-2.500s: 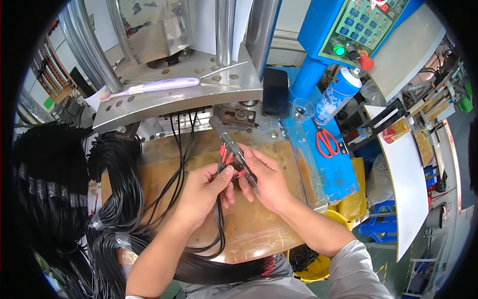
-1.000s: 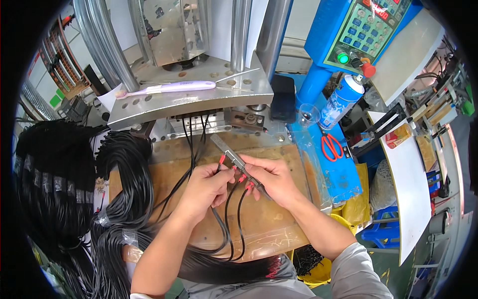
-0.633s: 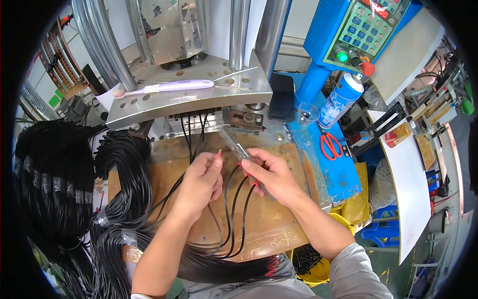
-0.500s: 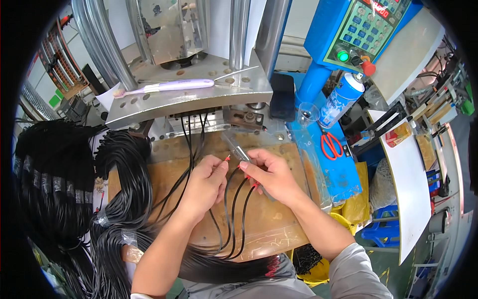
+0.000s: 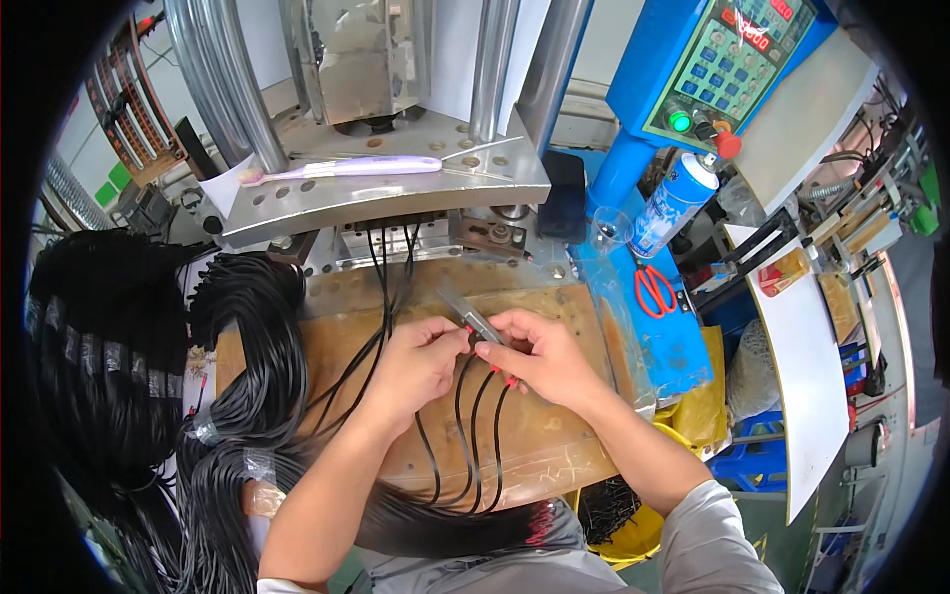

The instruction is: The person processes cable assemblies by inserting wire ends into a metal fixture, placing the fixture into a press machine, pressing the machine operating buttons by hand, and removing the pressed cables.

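My right hand [image 5: 546,358] is closed round a narrow grey metal bar [image 5: 469,313], thumb on top, above the brown work board. Several thin black cables [image 5: 477,436] with red ends [image 5: 512,382] run up to the bar beneath my right fingers. My left hand [image 5: 424,364] pinches the red end of one black cable right at the bar's near edge, beside my right thumb. Its fingers hide most of that end, so whether it sits in the bar I cannot tell. Loose cable lengths [image 5: 445,525] lie across my lap.
Behind the board [image 5: 554,436] stands a steel press with a purple toothbrush [image 5: 376,166] on its plate. Thick black cable bundles [image 5: 257,346] lie at left. Red-handled scissors [image 5: 653,289], a spray can [image 5: 675,206] and a blue control box [image 5: 727,74] are at right.
My left hand has moved right, bringing its red cable end against the bar. The bar has tilted a little in my right hand, and the whole view has shifted slightly.
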